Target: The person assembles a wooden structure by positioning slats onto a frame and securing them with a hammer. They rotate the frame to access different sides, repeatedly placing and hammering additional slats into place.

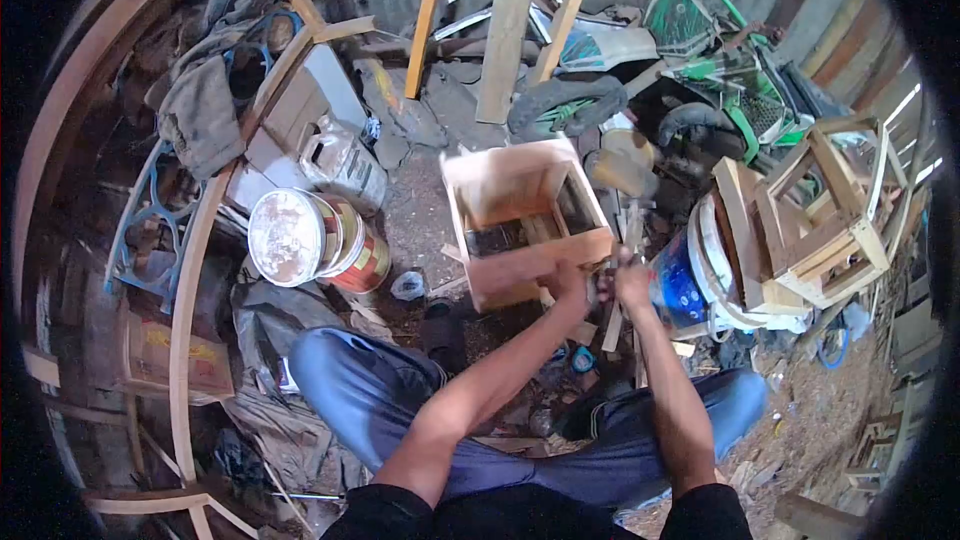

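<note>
- One open wooden box (522, 225) sits on the dirt floor in front of the seated person's knees, between the paint cans on one side and the blue bucket on the other.
- The box is pale bare wood, square, open-topped, with a darker inside where short bits of wood lie.
- Two hands are at its near right corner: the left hand (568, 280) rests closed over the near rim, fingers curled on the wood.
- The right hand (630, 280) sits just beside it, fingers curled in; what it grips is too small to make out.
- Two paint cans (315, 237) lie close together to the left.
- One blue bucket (690, 285) stands to the right, holding wood pieces.
- One slatted wooden frame (825, 215) leans beyond that bucket.
</note>
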A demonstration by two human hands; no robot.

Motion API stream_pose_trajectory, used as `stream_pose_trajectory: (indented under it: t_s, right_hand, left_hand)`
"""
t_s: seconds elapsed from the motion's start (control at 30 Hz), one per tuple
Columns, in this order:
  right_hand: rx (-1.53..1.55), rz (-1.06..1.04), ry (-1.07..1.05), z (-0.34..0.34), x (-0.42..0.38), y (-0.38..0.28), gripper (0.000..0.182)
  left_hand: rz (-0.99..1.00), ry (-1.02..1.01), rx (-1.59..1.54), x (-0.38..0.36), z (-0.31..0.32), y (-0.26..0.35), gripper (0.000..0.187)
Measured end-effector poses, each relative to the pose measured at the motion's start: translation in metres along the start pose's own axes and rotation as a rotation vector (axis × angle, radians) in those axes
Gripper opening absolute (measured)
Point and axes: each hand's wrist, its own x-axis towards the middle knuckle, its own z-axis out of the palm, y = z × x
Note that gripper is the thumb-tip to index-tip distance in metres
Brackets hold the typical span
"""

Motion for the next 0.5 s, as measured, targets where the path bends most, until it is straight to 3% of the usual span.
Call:
stream_pose_trajectory:
  t_s: [0.03, 0.07, 0.1, 0.13, 0.2, 0.23, 0.27, 0.3, 0.33, 0.37, 0.4, 0.43, 0.5]
  right_hand:
    - [0.013, 0.01, 0.006, 0.001, -0.001, -0.004, 0.055]
    - [-0.156, -0.155, 0.08, 0.0, 0.0, -0.006, 0.056]
    - [-0.329, -0.317, 0.153, -0.002, 0.002, -0.006, 0.058]
    - [-0.412, -0.314, 0.113, -0.004, 0.041, 0.032, 0.049]
    - [-0.395, -0.336, 0.102, -0.003, 0.038, 0.046, 0.042]
    - [-0.389, -0.372, 0.088, 0.0, 0.033, 0.053, 0.038]
    - [-0.374, -0.154, 0.158, 0.006, 0.011, 0.023, 0.044]
    - [-0.37, -0.158, 0.164, 0.01, 0.003, 0.01, 0.044]
    - [-0.345, -0.214, 0.173, 0.012, -0.002, 0.003, 0.047]
    - [-0.319, -0.27, 0.184, 0.014, -0.004, -0.002, 0.051]
    - [-0.401, -0.286, 0.19, 0.016, -0.002, -0.007, 0.05]
    - [-0.402, -0.286, 0.197, 0.017, 0.005, -0.003, 0.05]
    - [-0.294, -0.477, 0.229, 0.023, 0.025, 0.005, 0.053]
  left_hand:
    - [-0.047, -0.23, 0.187, -0.016, -0.015, 0.014, 0.052]
    - [-0.088, -0.519, 0.437, -0.03, -0.034, 0.033, 0.048]
    - [-0.057, -0.754, 0.706, -0.041, -0.054, 0.061, 0.044]
    - [0.043, -0.868, 0.907, -0.049, -0.065, 0.089, 0.04]
    - [0.319, -0.792, 1.097, -0.058, -0.077, 0.136, 0.033]
    - [0.677, -0.709, 1.057, -0.011, -0.076, 0.133, 0.03]
    - [0.976, -0.472, 0.905, 0.014, -0.081, 0.152, 0.032]
    - [1.505, -0.364, 0.95, 0.089, -0.081, 0.156, 0.048]
    - [1.271, -0.112, 1.378, 0.075, -0.09, 0.19, 0.053]
    - [1.407, 0.125, 1.308, 0.115, -0.099, 0.183, 0.07]
    - [1.188, -0.015, 1.272, 0.14, -0.11, 0.181, 0.081]
    - [1.191, -0.021, 1.268, 0.145, -0.116, 0.186, 0.081]
    - [0.738, -0.327, 1.305, 0.149, -0.123, 0.192, 0.083]
